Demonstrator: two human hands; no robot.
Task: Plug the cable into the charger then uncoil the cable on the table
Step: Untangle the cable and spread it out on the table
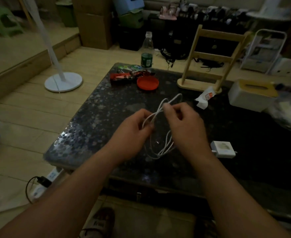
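Both hands over the dark speckled table: left hand and right hand each pinch strands of the white cable, its loops lifted between them and sagging toward the tabletop. White charger lies on the table just right of the right wrist, apart from the cable.

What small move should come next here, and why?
Probably work one cable end free and carry it to the charger. Both hands, left and right, hold the looped cable, while the charger lies apart on the table.
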